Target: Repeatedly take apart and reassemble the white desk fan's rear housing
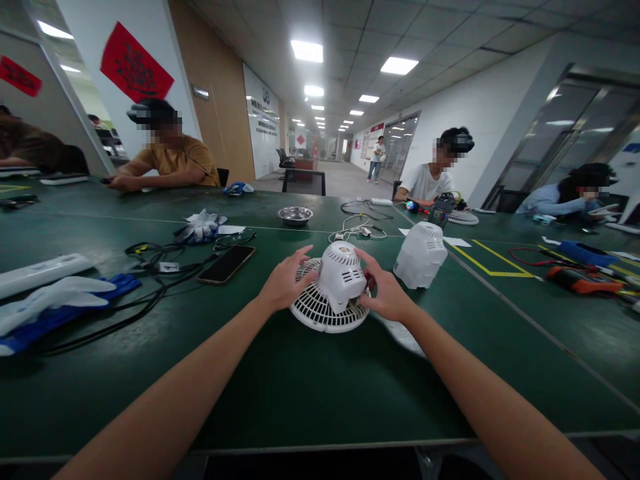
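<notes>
A white fan motor housing [341, 275] with vent slots sits upright over a round white fan grille [325, 318] on the green table in front of me. My left hand [287, 280] is at the left side of the housing, fingers apart, its thumb tip close to or touching the shell. On the other side, my right hand [384, 288] curls its fingers and thumb against the housing's right edge. Part of the right fingers is hidden behind the shell. A second white plastic housing [423, 255] stands to the right, apart from my hands.
Left lie a phone [227, 263], black cables [150, 293], blue-white gloves [60, 303] and a white power strip [43, 275]. A metal bowl [295, 215] and a white cable [357, 230] are beyond the grille. An orange multimeter [580, 279] lies right. Several people sit around the table.
</notes>
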A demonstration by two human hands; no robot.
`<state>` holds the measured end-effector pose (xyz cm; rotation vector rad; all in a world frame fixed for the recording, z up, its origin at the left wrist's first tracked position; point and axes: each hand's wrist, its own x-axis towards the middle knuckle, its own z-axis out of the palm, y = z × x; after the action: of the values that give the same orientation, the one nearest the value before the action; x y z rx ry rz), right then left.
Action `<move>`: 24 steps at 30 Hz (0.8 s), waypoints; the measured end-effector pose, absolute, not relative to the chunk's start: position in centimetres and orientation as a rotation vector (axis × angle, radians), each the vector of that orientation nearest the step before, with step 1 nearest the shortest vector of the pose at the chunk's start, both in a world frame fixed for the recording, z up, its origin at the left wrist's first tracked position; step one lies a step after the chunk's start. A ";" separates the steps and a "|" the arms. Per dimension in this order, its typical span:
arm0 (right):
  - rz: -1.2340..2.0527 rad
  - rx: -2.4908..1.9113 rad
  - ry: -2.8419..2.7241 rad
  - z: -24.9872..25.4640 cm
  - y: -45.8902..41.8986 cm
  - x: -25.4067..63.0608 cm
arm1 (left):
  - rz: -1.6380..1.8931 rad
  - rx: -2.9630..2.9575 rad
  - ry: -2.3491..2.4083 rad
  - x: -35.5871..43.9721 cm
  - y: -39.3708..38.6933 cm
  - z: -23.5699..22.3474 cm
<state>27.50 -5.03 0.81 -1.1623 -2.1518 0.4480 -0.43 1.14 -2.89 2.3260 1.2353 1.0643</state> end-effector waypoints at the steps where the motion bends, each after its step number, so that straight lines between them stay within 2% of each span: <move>1: 0.391 -1.182 -2.143 0.7 -4.8 27.7 | 1.076 2.252 1.341 -0.7 1.7 -3.2; 6: 0.296 -1.267 -2.021 0.1 -3.8 28.6 | 0.936 1.979 1.635 -2.0 3.6 -4.6; 12: 0.439 -1.068 -2.114 0.2 -4.5 28.1 | 0.921 1.959 1.647 -1.9 3.8 -4.8; 16: 0.386 -1.208 -2.103 0.1 -5.1 26.8 | 0.929 1.941 1.620 -1.7 3.6 -4.7; 20: 0.425 -1.284 -2.004 0.1 -5.4 26.3 | 1.054 1.902 1.557 -1.6 3.2 -4.4; 24: 0.509 -1.248 -1.817 0.2 -5.3 26.9 | 1.362 1.771 1.326 -1.3 2.4 -3.5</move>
<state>26.92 -5.26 0.21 -1.2481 -1.8171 0.5087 -1.33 2.38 -3.49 1.7712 1.3258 1.3618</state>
